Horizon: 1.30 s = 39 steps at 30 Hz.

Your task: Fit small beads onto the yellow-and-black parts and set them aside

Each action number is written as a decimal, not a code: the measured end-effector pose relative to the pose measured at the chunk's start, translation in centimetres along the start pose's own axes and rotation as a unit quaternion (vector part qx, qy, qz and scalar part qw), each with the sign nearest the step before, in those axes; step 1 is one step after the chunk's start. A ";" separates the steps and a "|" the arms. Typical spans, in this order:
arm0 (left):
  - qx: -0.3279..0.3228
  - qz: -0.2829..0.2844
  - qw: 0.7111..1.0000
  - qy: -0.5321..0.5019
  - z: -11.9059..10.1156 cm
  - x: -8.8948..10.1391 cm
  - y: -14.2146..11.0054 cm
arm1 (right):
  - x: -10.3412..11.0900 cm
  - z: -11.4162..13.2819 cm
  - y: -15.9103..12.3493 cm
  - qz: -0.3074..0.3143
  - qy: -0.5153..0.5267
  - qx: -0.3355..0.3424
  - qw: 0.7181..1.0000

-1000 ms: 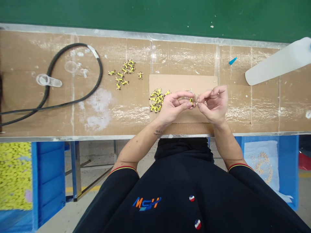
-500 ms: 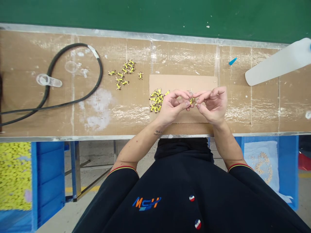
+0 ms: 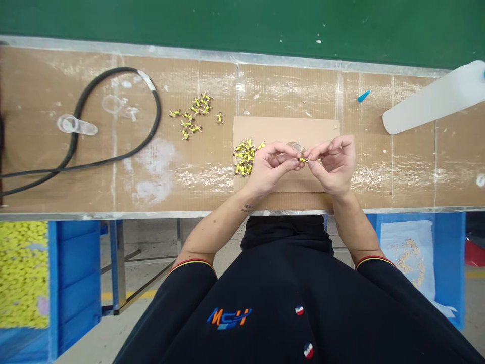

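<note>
Between my two hands is a small yellow figurine (image 3: 302,160) with dark and pale ends. My left hand (image 3: 271,167) pinches its left end between thumb and fingertips. The thumb and index finger of my right hand (image 3: 333,164) close on its right end; any small part there is mostly hidden. Just behind the fingertips a small clear round dish (image 3: 297,147) rests on a cardboard sheet (image 3: 288,129). A pile of similar yellow figurines (image 3: 244,157) lies on the sheet's left side, beside my left hand.
Farther left lie several loose yellow figurines (image 3: 195,111) and a looped black cable (image 3: 157,116) with a clear plastic piece (image 3: 81,125). To the right are a blue cone-shaped piece (image 3: 363,96) and a long white object (image 3: 432,101). Blue bins (image 3: 76,283) stand below the table edge.
The figurine has turned from upright slant to nearly level between my fingertips. My right fingertips have closed against it, and the clear dish behind shows more.
</note>
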State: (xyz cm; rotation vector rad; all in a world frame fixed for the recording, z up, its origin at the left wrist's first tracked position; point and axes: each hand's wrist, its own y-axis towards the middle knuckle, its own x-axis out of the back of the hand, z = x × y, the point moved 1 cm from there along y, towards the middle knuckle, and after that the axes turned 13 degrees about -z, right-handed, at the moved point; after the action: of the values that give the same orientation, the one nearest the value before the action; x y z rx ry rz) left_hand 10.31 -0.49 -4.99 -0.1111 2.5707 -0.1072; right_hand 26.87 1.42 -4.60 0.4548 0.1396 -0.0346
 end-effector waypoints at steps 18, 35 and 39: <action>-0.075 -0.031 0.996 0.045 0.1 -0.5 -0.3 | -0.2 -0.2 -0.5 -0.014 -0.032 -0.024 0.999; -0.098 -0.019 0.993 0.062 0.0 -0.5 -0.5 | -0.5 0.2 -0.5 -0.010 -0.028 -0.039 0.999; -0.131 -0.021 0.988 0.080 0.0 -0.4 -0.6 | -0.4 -0.1 -0.5 -0.001 -0.028 -0.057 0.998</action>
State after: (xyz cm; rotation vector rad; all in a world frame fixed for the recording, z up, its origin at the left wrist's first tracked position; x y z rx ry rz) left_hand 10.71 -1.03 -4.73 -0.2654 2.7308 0.2169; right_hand 26.44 1.00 -4.90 0.3398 0.0854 -0.0411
